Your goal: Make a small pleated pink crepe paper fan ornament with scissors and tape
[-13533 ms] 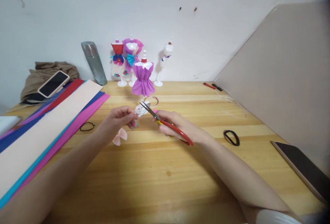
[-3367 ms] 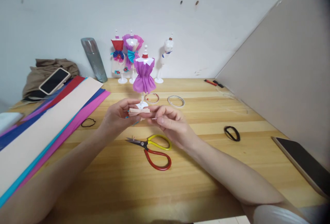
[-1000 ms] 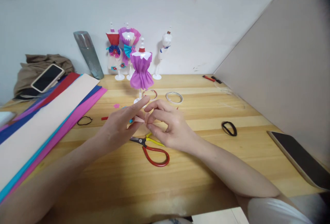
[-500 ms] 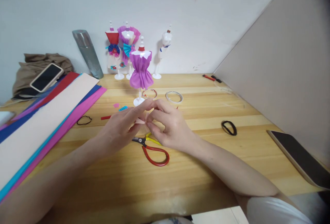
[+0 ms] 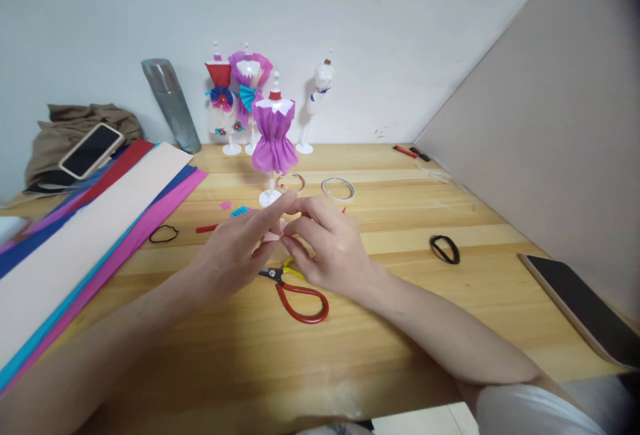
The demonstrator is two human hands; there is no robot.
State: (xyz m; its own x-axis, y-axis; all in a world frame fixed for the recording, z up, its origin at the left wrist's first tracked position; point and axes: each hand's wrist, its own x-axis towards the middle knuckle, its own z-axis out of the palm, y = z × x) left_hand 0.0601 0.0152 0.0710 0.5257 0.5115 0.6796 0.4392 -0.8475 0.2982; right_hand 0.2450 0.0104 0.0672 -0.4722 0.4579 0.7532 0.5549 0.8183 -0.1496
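Between my fingertips is a small piece of pale pink pleated paper (image 5: 271, 236), mostly covered by the fingers. My left hand (image 5: 233, 243) is closed on its left side, thumb below and fingers above. My right hand (image 5: 327, 243) pinches its right side with thumb and bent fingers. Under the hands lies a pair of scissors (image 5: 305, 315) with red and yellow handles, its blades partly hidden by my left hand. Just behind the hands stands a small white mannequin (image 5: 269, 196) in a gathered purple paper dress (image 5: 274, 138).
Coloured paper sheets (image 5: 100, 241) lie at left, near a phone (image 5: 93, 150) and a bottle (image 5: 173, 108). More dressed mannequins (image 5: 219, 75) stand against the wall. Two tape rolls (image 5: 339, 189), a black hair tie (image 5: 444, 249) and a second phone (image 5: 575, 301) lie on the wooden table.
The pink paper's folds now show more between the fingers, and my right fingers have shifted slightly on it. The left hand has barely moved.
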